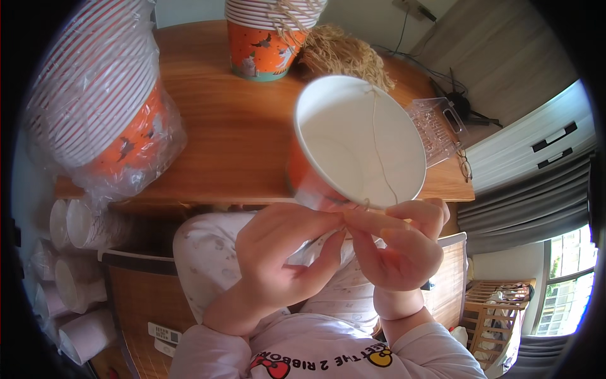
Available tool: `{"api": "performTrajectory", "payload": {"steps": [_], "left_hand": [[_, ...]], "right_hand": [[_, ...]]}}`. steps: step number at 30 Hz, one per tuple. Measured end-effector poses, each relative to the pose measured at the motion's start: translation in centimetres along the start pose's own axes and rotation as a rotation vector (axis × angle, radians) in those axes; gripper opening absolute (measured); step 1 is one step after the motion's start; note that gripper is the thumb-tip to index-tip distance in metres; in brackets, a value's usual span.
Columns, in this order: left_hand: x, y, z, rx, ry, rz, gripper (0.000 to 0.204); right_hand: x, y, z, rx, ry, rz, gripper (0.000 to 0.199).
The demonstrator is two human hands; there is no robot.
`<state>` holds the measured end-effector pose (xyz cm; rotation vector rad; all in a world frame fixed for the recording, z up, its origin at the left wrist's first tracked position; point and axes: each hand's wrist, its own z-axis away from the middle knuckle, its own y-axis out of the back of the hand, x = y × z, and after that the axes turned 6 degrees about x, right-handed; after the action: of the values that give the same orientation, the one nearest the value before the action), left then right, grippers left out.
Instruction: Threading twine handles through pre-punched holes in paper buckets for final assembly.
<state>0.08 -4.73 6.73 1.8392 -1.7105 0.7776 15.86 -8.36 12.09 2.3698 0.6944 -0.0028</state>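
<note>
A large paper bucket (309,180), orange outside and white inside, leans toward me at the table's front edge. A thin tan string (379,145) is fastened at its far rim and runs across the opening to the near rim. Just below that near rim, my left hand (278,246) and my right hand (401,243) meet fingertip to fingertip. Both are closed in a pinch on the string's near end, by a small loop at the rim. The fingers mostly hide that end.
Nested orange buckets in clear plastic (126,132) stand at the left. Another bucket stack (259,50) is at the back, beside a tan string bundle (347,54). A clear plastic case (435,129) and glasses (465,165) lie right. White containers (79,281) are stacked lower left.
</note>
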Motion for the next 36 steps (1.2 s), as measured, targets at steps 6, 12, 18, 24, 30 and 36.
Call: {"api": "performTrajectory", "payload": {"steps": [6,12,18,24,30,36], "left_hand": [[0.3,-0.4,-0.1,0.073,-0.068,-0.076,0.031],[0.0,-0.5,0.2,0.078,-0.109,-0.126,0.027],[0.6,0.0,0.2,-0.027,0.125,0.066,0.020],[0.0,0.0,0.5,-0.048,0.264,0.243,0.020],[0.2,0.1,0.4,-0.061,0.285,0.261,0.020],[0.2,-0.1,0.6,-0.038,0.237,0.201,0.021]], "right_hand": [[0.3,-0.1,0.3,0.020,-0.025,-0.005,0.021],[0.8,-0.3,0.8,0.013,0.009,-0.021,0.034],[0.8,-0.6,0.9,0.018,-0.041,-0.020,0.032],[0.5,-0.2,0.7,-0.001,0.045,-0.028,0.051],[0.5,-0.2,1.0,-0.001,0.058,0.023,0.049],[0.7,-0.5,1.2,0.027,0.077,0.038,0.045]]}}
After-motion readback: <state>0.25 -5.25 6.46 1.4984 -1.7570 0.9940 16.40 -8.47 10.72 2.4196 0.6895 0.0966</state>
